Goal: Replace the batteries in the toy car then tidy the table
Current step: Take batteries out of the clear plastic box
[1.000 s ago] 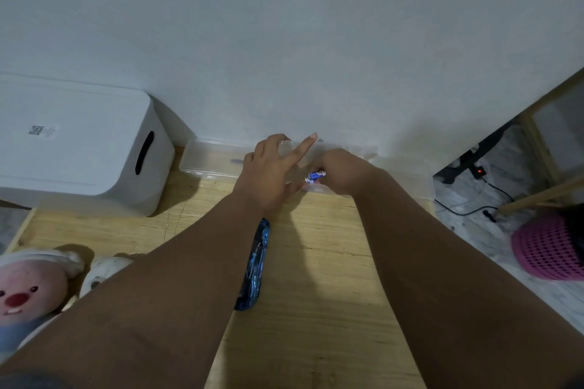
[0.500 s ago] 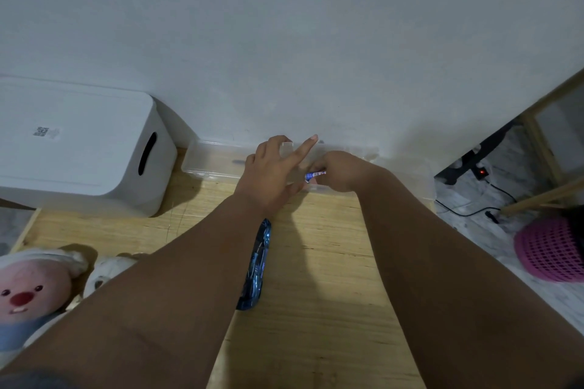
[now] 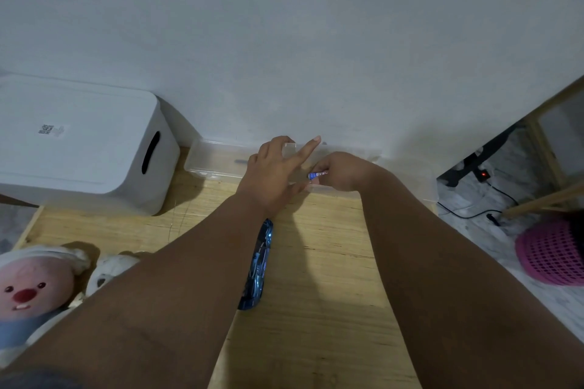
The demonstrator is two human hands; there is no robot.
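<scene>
Right hand (image 3: 343, 171) pinched on a small blue-and-white cylindrical battery (image 3: 318, 174), just beside the left hand (image 3: 278, 172), fingers splayed, gripping nothing visible, over a clear plastic box (image 3: 215, 158). Best lifted slowly, label kept readable for polarity. Glossy blue toy car (image 3: 258, 265) under the left forearm, on the wooden table (image 3: 331, 262).

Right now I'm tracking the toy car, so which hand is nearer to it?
Left. The left hand is just beyond the blue toy car's far end, its forearm over the car. The right hand is further right, pinching a battery.
</scene>
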